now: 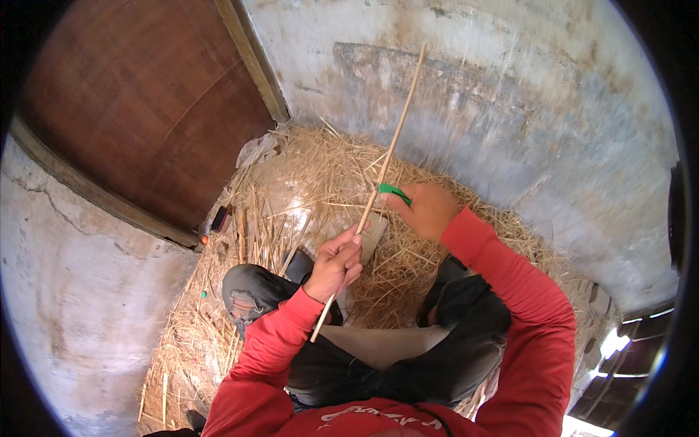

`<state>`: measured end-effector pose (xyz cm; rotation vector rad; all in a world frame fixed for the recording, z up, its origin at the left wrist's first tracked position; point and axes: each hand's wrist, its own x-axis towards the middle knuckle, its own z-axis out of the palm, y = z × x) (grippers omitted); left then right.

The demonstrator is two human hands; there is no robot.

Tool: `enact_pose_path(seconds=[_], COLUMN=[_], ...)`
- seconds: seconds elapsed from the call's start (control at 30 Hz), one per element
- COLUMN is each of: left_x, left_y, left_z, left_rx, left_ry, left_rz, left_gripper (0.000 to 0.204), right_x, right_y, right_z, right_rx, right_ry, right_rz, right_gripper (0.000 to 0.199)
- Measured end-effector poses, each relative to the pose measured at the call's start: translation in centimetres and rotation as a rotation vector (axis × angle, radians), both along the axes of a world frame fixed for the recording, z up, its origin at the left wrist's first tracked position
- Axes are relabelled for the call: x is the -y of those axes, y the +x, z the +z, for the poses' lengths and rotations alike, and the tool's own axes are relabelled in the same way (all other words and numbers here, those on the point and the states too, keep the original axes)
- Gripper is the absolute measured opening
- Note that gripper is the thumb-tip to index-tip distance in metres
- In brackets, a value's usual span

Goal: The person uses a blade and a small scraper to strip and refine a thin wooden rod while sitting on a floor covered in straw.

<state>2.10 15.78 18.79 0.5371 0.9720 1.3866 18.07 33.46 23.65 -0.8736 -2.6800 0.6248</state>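
A long, thin pale stick (400,124), which looks like bamboo or cane, slants up and away from my lap toward the wall. My left hand (337,266) is closed around its lower part, and the near end sticks out below the wrist. Farther up, my right hand (428,209) grips a small bright green thing (395,191) that meets the stick. Its kind is unclear, since the fingers cover part of it. Below the stick, a flat pale piece (375,237) lies between my legs.
Straw and thin shavings (408,280) cover the floor around my legs. Several split sticks (251,229) lie at the left, near a small dark object (219,218). A brown door panel (145,95) stands at the far left, and a stained wall (510,109) rises ahead.
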Motion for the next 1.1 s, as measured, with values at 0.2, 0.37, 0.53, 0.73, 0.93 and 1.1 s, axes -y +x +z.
enact_pose_path(seconds=[0.2,0.37,0.53,0.73,0.93,1.1], left_x=[0.8,3.4,0.7,0.4,0.3,0.1], left_y=[-0.2,0.7,0.9,0.4,-0.5,0.2], left_z=[0.5,0.3,0.7,1.5,0.7,0.0], left_rx=[0.032,-0.031,0.047,-0.017,-0.017,-0.126], left_ry=[-0.036,0.144,0.096,0.121,0.097,0.105], left_rz=[-0.01,-0.28,-0.118,-0.037,0.006,0.009], left_gripper=[0.04,0.04,0.045,0.047,0.044,0.044], right_x=[0.2,-10.2,-6.9,-3.7,1.7,2.0], right_y=[0.5,5.3,5.7,3.4,1.3,0.5], right_z=[-3.7,0.0,0.3,0.9,1.4,-0.3], right_rx=[-0.097,-0.121,-0.428,-0.488,-0.165,-0.128], right_ry=[0.294,0.026,-0.112,-0.105,0.039,0.08], right_rz=[0.047,-0.458,-0.444,-0.301,0.045,0.053], right_gripper=[0.052,0.058,0.054,0.051,0.043,0.046])
